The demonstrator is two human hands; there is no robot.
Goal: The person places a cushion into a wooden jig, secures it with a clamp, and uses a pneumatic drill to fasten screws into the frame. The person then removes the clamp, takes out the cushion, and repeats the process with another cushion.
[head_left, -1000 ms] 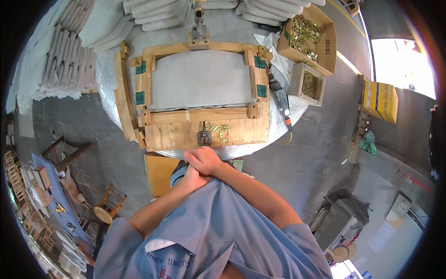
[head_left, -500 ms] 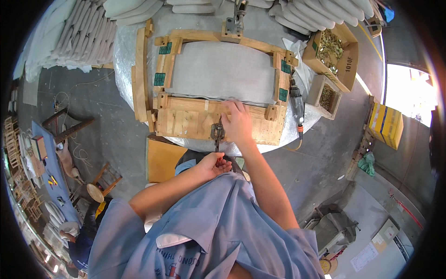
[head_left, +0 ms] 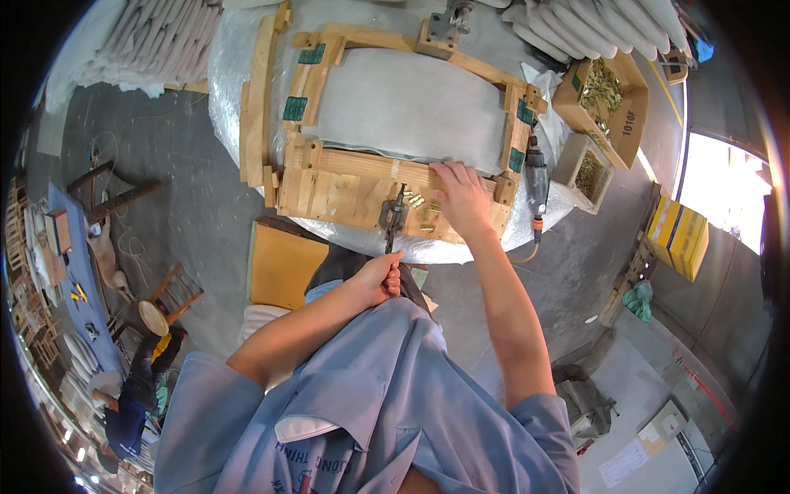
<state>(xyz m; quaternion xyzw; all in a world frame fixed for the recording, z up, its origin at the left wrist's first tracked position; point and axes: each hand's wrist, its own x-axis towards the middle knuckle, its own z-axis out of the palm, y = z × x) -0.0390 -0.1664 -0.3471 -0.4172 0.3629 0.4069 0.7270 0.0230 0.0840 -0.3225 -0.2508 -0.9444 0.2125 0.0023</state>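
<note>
A wooden jig (head_left: 337, 198) lies before me and frames a grey upholstered panel (head_left: 411, 103). A metal toggle clamp (head_left: 395, 214) is fixed on its near board. My left hand (head_left: 381, 278) is closed in a fist around the clamp handle (head_left: 390, 244), close to my body. My right hand (head_left: 462, 198) lies palm down with fingers extended over the wooden bar (head_left: 354, 162) along the panel's near edge. Several small brass-coloured fittings (head_left: 415, 200) sit loose on the board between the clamp and my right hand.
At the jig's far side stands another toggle clamp (head_left: 448, 25). To the right lie a power driver (head_left: 536, 177) with a hose, a carton (head_left: 634, 115) of brass-coloured pieces and a smaller box (head_left: 597, 193). Grey pads (head_left: 148, 41) are stacked far left. Another person (head_left: 127, 416) is at lower left.
My view has shifted, so the jig sits higher. My left fingers have closed more tightly around the clamp handle. My right hand has moved right along the bar, uncovering the brass-coloured fittings.
</note>
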